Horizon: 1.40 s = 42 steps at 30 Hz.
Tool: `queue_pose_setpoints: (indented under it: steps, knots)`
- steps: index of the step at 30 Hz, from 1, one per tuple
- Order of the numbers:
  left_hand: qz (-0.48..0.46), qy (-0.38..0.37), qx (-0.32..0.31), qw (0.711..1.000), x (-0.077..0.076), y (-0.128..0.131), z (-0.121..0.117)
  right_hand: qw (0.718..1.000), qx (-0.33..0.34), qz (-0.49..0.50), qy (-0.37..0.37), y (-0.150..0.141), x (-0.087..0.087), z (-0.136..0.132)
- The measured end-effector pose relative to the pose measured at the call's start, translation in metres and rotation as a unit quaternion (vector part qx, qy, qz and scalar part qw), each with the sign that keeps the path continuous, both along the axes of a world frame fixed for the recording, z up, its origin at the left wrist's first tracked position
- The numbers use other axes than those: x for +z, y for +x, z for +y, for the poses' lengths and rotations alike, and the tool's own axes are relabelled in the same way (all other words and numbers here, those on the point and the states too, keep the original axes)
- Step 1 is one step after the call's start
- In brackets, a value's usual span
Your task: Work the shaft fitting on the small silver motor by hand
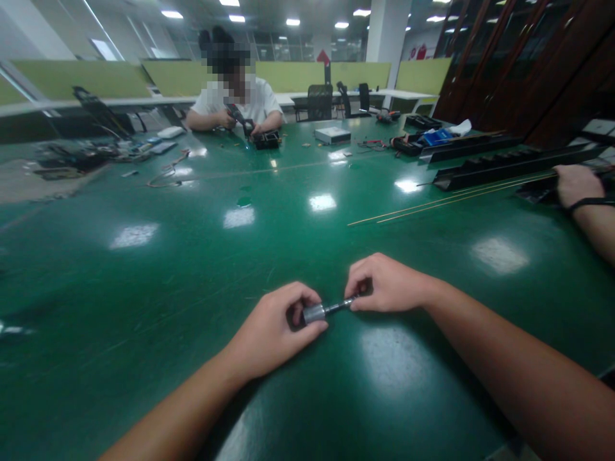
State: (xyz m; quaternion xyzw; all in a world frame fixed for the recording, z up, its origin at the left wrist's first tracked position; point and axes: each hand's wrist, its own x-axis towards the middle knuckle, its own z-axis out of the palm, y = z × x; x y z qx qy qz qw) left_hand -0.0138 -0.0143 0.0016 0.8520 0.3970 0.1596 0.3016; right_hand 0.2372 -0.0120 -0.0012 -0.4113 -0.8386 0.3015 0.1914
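Observation:
Low over the green tabletop [192, 275], my left hand [273, 326] curls its fingers and thumb around a small silver metal cylinder [314, 313]. A thin, shiny shaft [338, 306] sticks out of the cylinder towards the right. My right hand [391, 285] pinches the far end of that shaft between thumb and fingertips. The piece lies nearly level, tilted slightly up to the right. Its left end is hidden inside my left hand, and whether shaft and cylinder are one part I cannot tell.
Across the table a person [264, 96] holds a power tool over a dark part [267, 139]. Another person's hand [579, 184] is at right, near long thin rods [432, 203] and black metal channels [480, 173]. A white box [332, 134] and cluttered parts [72, 157] sit farther back.

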Motion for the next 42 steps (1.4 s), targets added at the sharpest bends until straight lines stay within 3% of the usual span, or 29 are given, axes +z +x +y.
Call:
queue_pose_setpoints:
  steps: [18,27,36,42]
  knots:
    - [0.003,0.0,-0.004,1.0,-0.001,-0.004,-0.002,0.999,-0.025,-0.013,-0.019,0.006,0.002,0.001]
    - [-0.002,0.003,0.005,1.0,0.001,-0.001,-0.002,0.999,-0.002,0.003,-0.041,0.0,0.005,-0.001]
    - [-0.033,0.016,-0.008,0.999,0.001,0.011,0.004,0.998,0.02,0.031,0.057,-0.019,-0.012,-0.001]
    - [-0.027,0.012,-0.001,1.0,0.0,0.011,0.005,0.997,0.016,0.022,0.079,-0.019,-0.014,0.0]
